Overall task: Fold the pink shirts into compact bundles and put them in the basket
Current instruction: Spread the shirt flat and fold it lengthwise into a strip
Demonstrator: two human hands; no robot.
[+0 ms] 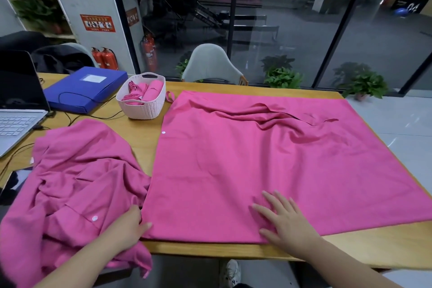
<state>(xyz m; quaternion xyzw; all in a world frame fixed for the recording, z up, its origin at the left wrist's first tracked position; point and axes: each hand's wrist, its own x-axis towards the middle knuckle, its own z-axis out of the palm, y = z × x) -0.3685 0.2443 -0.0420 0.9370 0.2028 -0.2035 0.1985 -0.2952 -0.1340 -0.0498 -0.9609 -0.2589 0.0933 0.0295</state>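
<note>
An office or shared workspace: at the left of the frame an open laptop (16, 110) and a blue file box (85, 89) sit on a wooden counter (145, 145). Behind it stand a grey chair (210, 63), red fire extinguishers (105, 57) below a safety notice (97, 23), and floor-to-ceiling glass walls (292, 18) along the top.

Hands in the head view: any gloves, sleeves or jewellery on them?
No. The left hand and right hand are bare, with no gloves, rings or watch visible. Both forearms are bare too; no sleeve shows within the frame.
</note>
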